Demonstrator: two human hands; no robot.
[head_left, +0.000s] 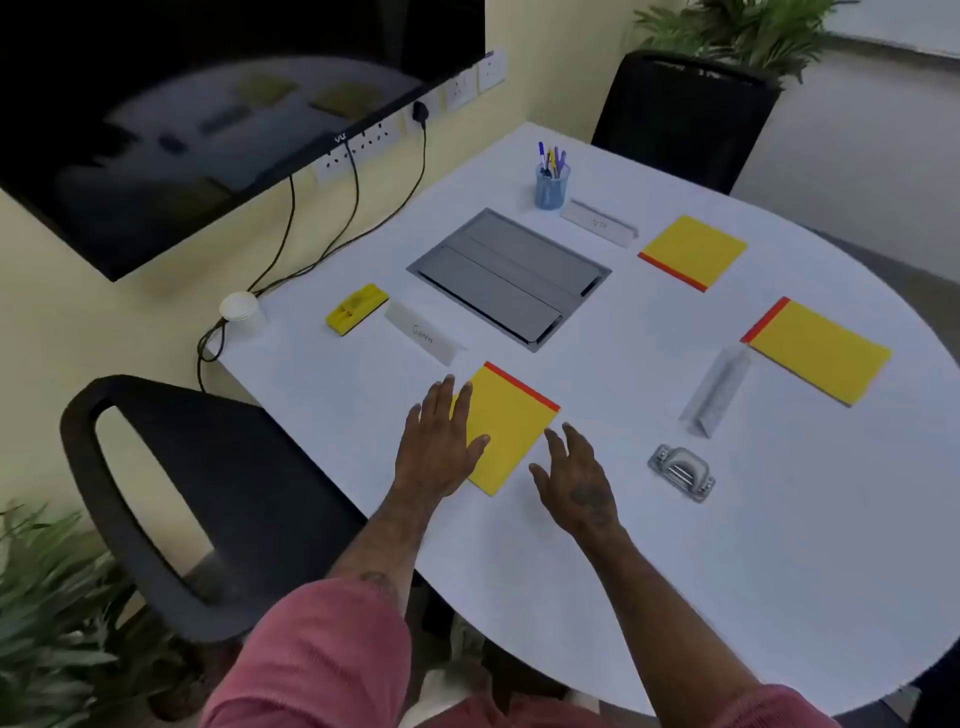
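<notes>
A yellow notepad (511, 423) with a red top strip lies near the front edge of the white table (675, 545). My left hand (441, 447) rests flat on the pad's left part, fingers straight. My right hand (574, 475) hovers or rests on the table just right of the pad, fingers spread, holding nothing. Right of it sits a metal hole punch (681, 472).
Two more yellow pads (693, 252) (821, 351) lie at the right. Three name tents (426, 332) (600, 222) (717, 389), a pen cup (551, 182), a yellow block (357, 309), a paper cup (241, 312) and a grey cable hatch (509, 278) are on the table. Black chairs (171, 499) (685, 119) stand left and far.
</notes>
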